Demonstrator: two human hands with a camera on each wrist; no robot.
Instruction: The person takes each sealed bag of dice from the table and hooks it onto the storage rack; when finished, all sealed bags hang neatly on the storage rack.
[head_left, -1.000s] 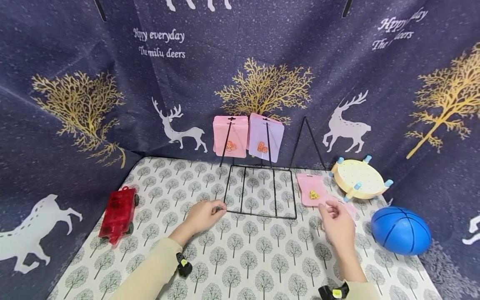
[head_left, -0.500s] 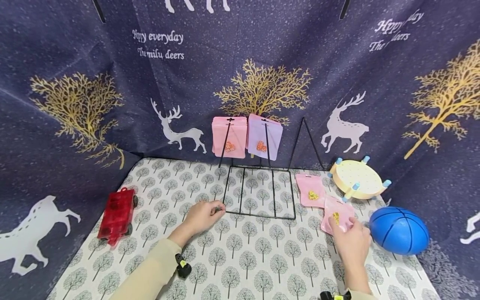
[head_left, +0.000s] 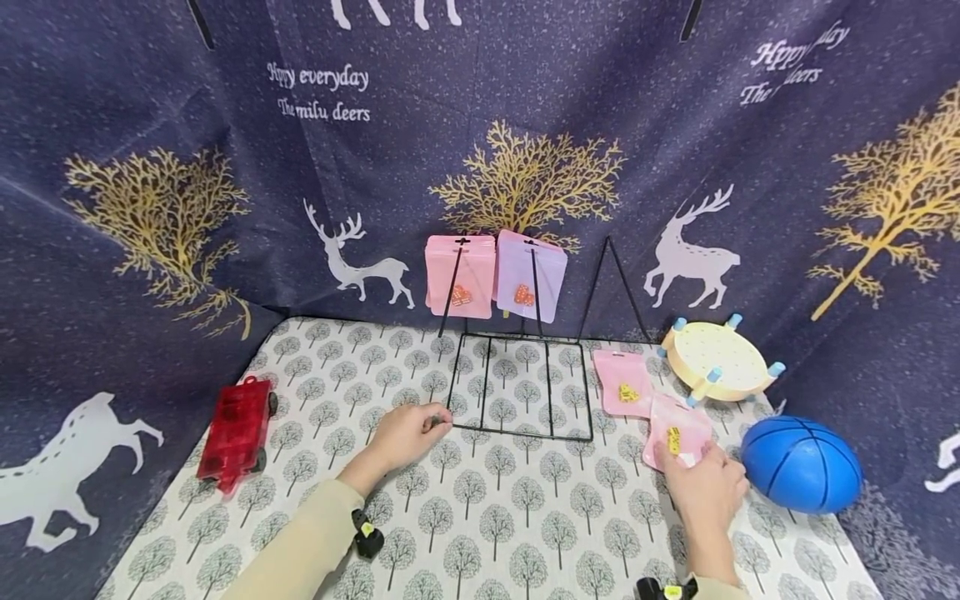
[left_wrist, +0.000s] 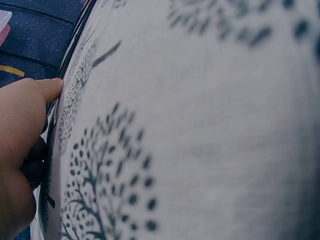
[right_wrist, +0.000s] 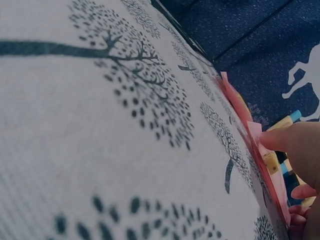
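Note:
In the head view, my left hand [head_left: 408, 435] pinches the front left corner of a black wire display rack [head_left: 517, 432] between thumb and bent fingers. My right hand [head_left: 703, 492] grips the lower edge of a pink pouch [head_left: 686, 417] with yellow dice on it, thumb at its left corner and fingers at its right. From the right wrist, the thumb [right_wrist: 280, 140] meets the raised pouch edge. Beside it, a second pink pouch [head_left: 617, 367] lies flat, slightly overlapped. On the rack's prongs hang pink pouches [head_left: 476, 271] and lilac pouches [head_left: 551, 271] with orange dice.
Right of the pouches sits a blue ball [head_left: 801, 464]. Behind it lies an upturned yellow stool [head_left: 716, 354] with blue-tipped legs. A red toy car [head_left: 238, 429] stands at the left. A dark printed cloth [head_left: 390, 167] closes off the back of the table.
The right hand has moved right and down, uncovering the nearer pouch's yellow dice, and now grips that pouch's lower edge. The left hand stays at the rack corner.

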